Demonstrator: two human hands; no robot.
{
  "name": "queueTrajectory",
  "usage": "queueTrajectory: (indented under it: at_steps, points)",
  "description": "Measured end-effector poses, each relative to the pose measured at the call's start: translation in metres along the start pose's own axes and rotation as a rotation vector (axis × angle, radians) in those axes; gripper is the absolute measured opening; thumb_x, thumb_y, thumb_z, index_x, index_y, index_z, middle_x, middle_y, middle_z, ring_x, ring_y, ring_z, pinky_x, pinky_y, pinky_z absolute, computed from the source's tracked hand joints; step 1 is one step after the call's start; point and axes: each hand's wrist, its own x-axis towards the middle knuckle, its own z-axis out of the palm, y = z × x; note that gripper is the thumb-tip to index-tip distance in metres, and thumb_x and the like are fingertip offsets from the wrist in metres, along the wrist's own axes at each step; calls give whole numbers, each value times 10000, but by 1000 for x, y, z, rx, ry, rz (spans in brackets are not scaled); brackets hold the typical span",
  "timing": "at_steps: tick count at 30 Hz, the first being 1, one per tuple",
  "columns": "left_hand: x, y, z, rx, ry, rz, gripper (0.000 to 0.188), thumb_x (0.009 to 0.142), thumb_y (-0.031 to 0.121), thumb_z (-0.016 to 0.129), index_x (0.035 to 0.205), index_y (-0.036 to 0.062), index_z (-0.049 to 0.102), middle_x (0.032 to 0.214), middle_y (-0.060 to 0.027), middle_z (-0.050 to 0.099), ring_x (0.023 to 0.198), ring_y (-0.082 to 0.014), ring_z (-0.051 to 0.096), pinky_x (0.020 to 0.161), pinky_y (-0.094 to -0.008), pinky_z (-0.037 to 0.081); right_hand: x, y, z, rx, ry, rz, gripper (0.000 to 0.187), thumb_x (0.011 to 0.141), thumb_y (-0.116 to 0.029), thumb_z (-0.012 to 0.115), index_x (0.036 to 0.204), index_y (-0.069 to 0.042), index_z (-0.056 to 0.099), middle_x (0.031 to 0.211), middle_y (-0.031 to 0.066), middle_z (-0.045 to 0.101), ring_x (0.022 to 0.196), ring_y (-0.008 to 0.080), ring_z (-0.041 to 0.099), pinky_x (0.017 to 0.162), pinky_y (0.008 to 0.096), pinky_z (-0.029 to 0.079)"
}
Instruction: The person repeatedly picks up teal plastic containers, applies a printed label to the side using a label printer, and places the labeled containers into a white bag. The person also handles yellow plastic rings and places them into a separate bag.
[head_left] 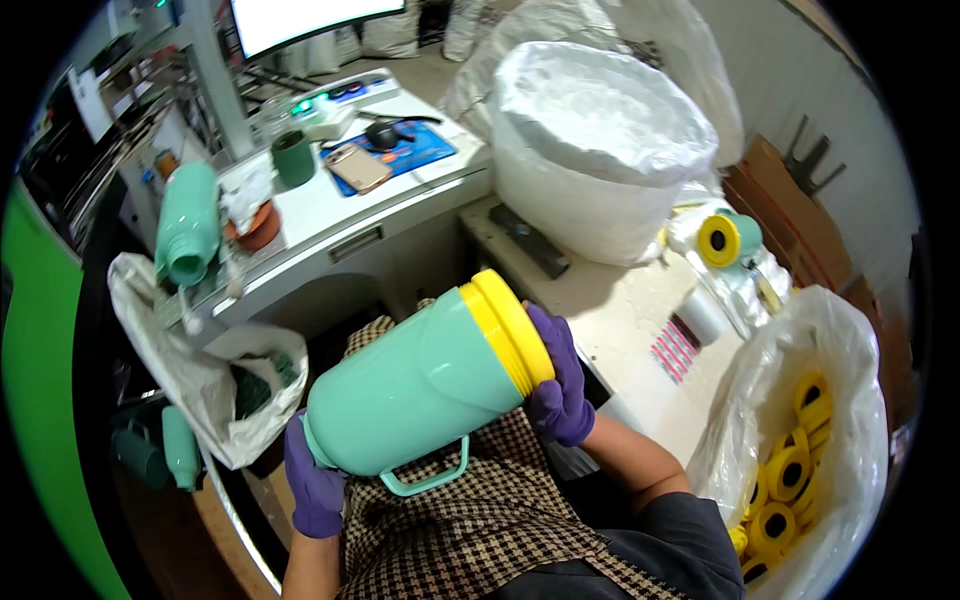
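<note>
Across my lap lies a large mint-green thermos jug (415,375), tilted with one end up to the right. A ribbed yellow ring (508,330) caps that wider, higher end, and a looped green handle (430,478) sticks out toward me. My left hand (316,480), in a purple glove, cups the lower left end; its fingertips are partly hidden behind the jug. At the yellow ring my right hand (562,385), also gloved, presses against the rim with its fingers curled round the far side.
A clear bag of yellow parts (785,500) stands at the right, near a white bench (640,330) with a big white sack (600,150). Ahead is a white desk (350,225) with a phone (357,168). Another mint-green jug body (188,225) stands left, above an open white bag (215,410).
</note>
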Motion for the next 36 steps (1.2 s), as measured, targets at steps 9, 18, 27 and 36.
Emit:
queueTrajectory:
  at_steps: [9, 18, 27, 36]
  points:
    - [-15, 16, -45, 938, 53, 596, 369, 1072, 313, 410, 1204, 3, 562, 1135, -94, 590, 1026, -192, 564, 930, -331, 453, -20, -4, 53, 116, -77, 39, 663, 1057, -407, 436, 1470, 110, 421, 1120, 169, 574, 922, 259, 539, 845, 365, 458]
    - [-58, 45, -42, 870, 62, 804, 607, 867, 436, 595, 1227, -44, 505, 1132, -165, 513, 1049, -290, 519, 941, -428, 427, -47, -21, 52, 485, -34, 631, 600, 1112, -395, 284, 1475, 59, 434, 1412, 225, 550, 1151, 276, 599, 1012, 411, 464]
    - [4, 64, -12, 255, -400, 598, 613, 979, 214, 508, 1545, 68, 326, 1349, -120, 499, 1196, -290, 535, 1016, -369, 474, -119, 10, 27, 882, -123, 672, 645, 1083, -449, 447, 1578, -62, 304, 1540, 121, 455, 1396, 227, 460, 1172, 407, 366]
    - [14, -2, 7, 741, -341, 534, 452, 945, 73, 539, 1384, -5, 468, 1200, -110, 536, 1036, -209, 582, 826, -300, 553, 5, 69, -233, 1652, 435, 156, 710, 1008, -477, 551, 1454, 54, 392, 1426, 235, 491, 1281, 332, 524, 1110, 436, 436]
